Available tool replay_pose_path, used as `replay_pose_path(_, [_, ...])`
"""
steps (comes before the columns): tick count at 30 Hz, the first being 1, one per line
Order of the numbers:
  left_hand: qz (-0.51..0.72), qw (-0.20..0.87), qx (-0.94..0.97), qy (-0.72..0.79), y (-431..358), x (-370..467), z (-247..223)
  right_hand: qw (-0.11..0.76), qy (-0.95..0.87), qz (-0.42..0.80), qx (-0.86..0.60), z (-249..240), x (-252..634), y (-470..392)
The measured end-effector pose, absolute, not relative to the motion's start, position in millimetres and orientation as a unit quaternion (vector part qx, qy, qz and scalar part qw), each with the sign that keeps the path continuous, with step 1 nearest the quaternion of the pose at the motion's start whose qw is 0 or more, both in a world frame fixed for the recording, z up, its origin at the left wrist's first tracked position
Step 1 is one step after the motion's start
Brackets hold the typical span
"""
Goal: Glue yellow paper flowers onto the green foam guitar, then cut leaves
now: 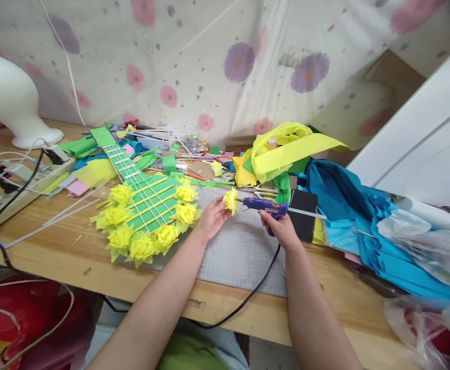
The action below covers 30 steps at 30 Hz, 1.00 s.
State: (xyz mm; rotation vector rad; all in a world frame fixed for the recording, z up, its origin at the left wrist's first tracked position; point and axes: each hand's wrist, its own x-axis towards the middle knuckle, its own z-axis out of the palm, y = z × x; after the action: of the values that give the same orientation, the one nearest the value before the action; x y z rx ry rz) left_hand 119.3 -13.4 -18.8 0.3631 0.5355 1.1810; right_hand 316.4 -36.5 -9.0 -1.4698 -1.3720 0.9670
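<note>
My left hand [214,218] pinches a small yellow paper flower [231,201] above the cutting mat. In my right hand [281,226] is a purple hot glue gun [265,205], gripped by its handle, a white glue stick [307,213] poking out of its back. The gun's nozzle points left and meets the flower's underside; whether glue is coming out is too small to tell. Left of my hands lies a green paper guitar [152,198] with white strings and yellow strips. Several yellow paper flowers [143,246] line the edge of its body.
Under my hands spreads a grey cutting mat [244,262], with the gun's black cord [248,298] trailing across it. Yellow crepe paper [282,159], scissors [261,191] and a black flat object [304,216] sit behind. Blue paper [363,226] fills the right; a power strip [28,190] lies left.
</note>
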Motion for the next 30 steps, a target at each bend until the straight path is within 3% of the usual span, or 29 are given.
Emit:
replay_pose_path(8, [0.544, 0.789, 0.153, 0.241, -12.4, 118.5, -22.2, 0.486, -0.543, 0.410, -0.549, -15.9, 321.3, -34.1])
replay_pose_path(14, [0.539, 0.806, 0.098, 0.222, -14.8, 122.5, -21.9, 0.587, -0.426, 0.521, -0.449, -18.6, 316.4, -30.0])
replay_pose_path(20, [0.507, 0.839, 0.028, 0.195, -22.4, 134.1, -14.7, 0.598, -0.336, 0.597, -0.416, -20.7, 313.4, -23.9])
replay_pose_path(26, [0.481, 0.862, 0.003, 0.161, -30.0, 134.0, 16.7, 0.598, -0.295, 0.608, -0.431, -20.7, 318.3, -21.9])
replay_pose_path(30, [0.522, 0.833, 0.092, 0.159, -18.9, 109.6, 63.0, 0.608, -0.267, 0.624, -0.413, -20.4, 319.9, -21.9])
